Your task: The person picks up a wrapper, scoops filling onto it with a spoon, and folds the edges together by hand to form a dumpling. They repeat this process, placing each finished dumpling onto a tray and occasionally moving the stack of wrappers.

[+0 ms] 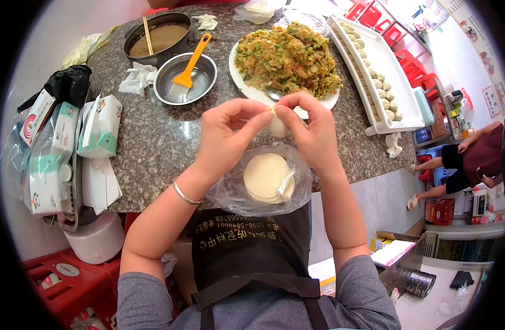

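Between my left hand (226,132) and my right hand (313,129), a small pale dumpling (277,127) hangs at the fingertips. Both hands are closed in a pinch on its top edge, thumbs meeting index fingers. Below them, a stack of round dough wrappers (263,173) lies in a clear plastic bag (222,192) at the table's near edge. Just beyond the hands is a white plate (241,82) heaped with chopped green and orange filling (288,58). A spoon (274,94) rests at the near side of the filling.
A metal bowl (163,82) holds a yellow-handled brush (194,63). Behind it stands a round pan (132,54) with chopsticks (148,36). At right, a white tray (412,104) carries rows of finished dumplings (381,88). Tissue boxes (101,126) crowd the left edge. A person (483,154) is at far right.
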Motion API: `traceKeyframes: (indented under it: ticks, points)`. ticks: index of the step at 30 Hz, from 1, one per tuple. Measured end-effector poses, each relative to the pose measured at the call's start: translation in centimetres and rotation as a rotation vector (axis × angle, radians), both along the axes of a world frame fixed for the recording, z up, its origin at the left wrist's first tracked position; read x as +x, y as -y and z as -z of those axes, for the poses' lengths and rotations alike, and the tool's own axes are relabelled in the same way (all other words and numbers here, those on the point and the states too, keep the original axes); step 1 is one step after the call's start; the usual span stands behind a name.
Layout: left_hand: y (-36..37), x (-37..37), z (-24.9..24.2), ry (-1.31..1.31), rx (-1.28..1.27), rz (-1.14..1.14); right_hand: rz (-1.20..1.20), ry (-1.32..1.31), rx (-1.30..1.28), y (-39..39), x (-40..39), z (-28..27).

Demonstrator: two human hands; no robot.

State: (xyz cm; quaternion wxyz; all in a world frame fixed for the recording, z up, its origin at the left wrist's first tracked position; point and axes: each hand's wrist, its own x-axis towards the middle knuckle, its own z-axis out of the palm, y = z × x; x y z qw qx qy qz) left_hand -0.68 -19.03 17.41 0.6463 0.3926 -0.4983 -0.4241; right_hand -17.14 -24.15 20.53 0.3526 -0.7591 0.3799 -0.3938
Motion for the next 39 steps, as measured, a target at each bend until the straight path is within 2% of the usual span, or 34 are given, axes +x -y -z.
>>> traceKeyframes:
  ticks: [2, 6, 9, 11, 15, 20, 26, 30, 32, 35, 39]
  points:
    - [-0.1, 0.4, -0.1, 0.079, 0.084, 0.014, 0.005, 0.0, -0.097, -0.2, 0.2, 0.0]
    - [0.1, 0.4, -0.2, 0.007, 0.079, 0.07, -0.008, -0.042, -0.177, -0.3, 0.0, -0.1]
    - [0.1, 0.3, -0.5, -0.131, 0.114, 0.086, 0.072, 0.003, -0.084, -0.1, -0.2, -0.3]
    - [0.2, 0.4, 0.1, -0.088, 0.031, 0.089, -0.028, -0.006, 0.136, 0.2, -0.6, -0.9]
    - [0.2, 0.1, 0.1, -0.053, -0.039, 0.037, -0.075, -0.001, 0.065, 0.3, -0.3, -0.9]
    - [-0.3, 0.3, -0.5, -0.031, 0.131, 0.037, 0.024, -0.029, -0.029, -0.2, 0.3, -0.1]
    - [0.0, 0.1, -0.2, -0.059, 0.058, 0.054, -0.03, -0.017, -0.075, -0.3, 0.2, -0.2]
    - [0.0, 0.4, -0.5, -0.12, 0.129, 0.103, 0.018, 0.057, -0.005, -0.1, 0.2, 0.0]
    - [0.0, 0.4, -0.4, 0.058, 0.128, 0.04, -0.048, 0.008, 0.119, 0.1, -0.2, -0.7]
    - [0.1, 0.4, -0.2, 0.154, 0.072, -0.013, -0.101, 0.046, -0.192, 1.3, 0.1, 1.4]
    - [0.8, 0.4, 0.8, 0.076, 0.063, -0.022, -0.037, 0.071, -0.267, 1.3, 0.4, 1.2]
